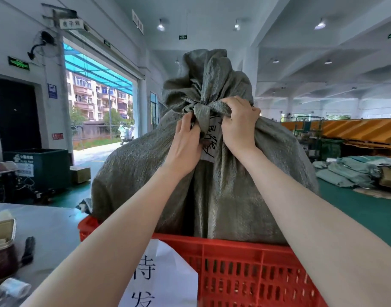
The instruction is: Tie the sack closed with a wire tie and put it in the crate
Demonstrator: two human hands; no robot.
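Note:
A big grey-green woven sack (132, 173) stands upright inside a red plastic crate (245, 273) right in front of me. Its neck is gathered and bound by a band of the same fabric; no wire tie shows. My left hand (185, 142) pinches the neck just below the band on the left. My right hand (239, 122) is closed around the band's right end at the neck. A white label with handwriting hangs on the sack between my hands. The loose top of the sack flares above the binding.
A white paper sheet (165, 275) with printed characters hangs on the crate's front. A grey table (48, 220) to the left holds a tin box (1, 233) and small items. A dark green bin (39, 167) stands by the open doorway. Folded sacks (349, 171) lie at right.

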